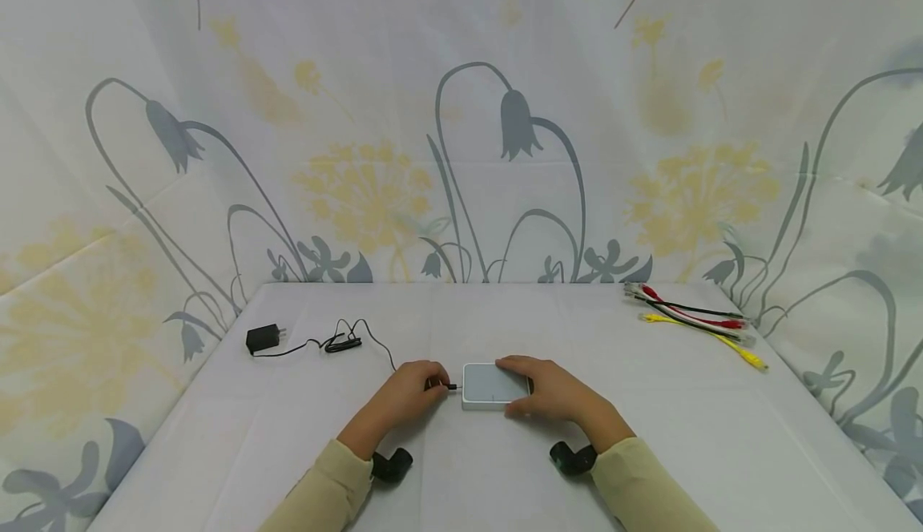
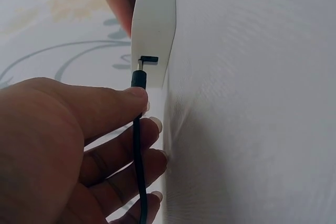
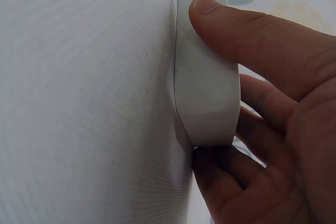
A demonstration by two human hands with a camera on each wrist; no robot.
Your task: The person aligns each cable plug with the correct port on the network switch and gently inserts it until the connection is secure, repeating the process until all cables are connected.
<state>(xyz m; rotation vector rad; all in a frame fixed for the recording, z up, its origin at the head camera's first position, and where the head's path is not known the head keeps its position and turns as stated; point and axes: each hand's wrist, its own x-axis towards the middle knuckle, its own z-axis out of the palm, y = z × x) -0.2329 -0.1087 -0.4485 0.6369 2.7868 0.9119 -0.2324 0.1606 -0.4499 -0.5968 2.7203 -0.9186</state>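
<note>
A flat white box-shaped device with a grey top (image 1: 481, 382) lies on the table in the head view. My right hand (image 1: 557, 392) grips its right end, thumb on the near side and fingers on the far side. At its left end, my left hand (image 1: 413, 392) pinches a black barrel plug (image 2: 138, 79) between thumb and fingers. The plug's metal tip is right at a small dark slot (image 2: 150, 59) in the device's end wall, seen in the left wrist view. From the plug, a thin black cord (image 2: 139, 158) runs down past the curled fingers.
The cord leads to a black power adapter (image 1: 263, 338) at the table's left, with a bundled loop (image 1: 342, 343) between. Several red, black, white and yellow cables (image 1: 692, 320) lie at the back right. A floral curtain (image 1: 404, 115) hangs behind the white table (image 1: 505, 476).
</note>
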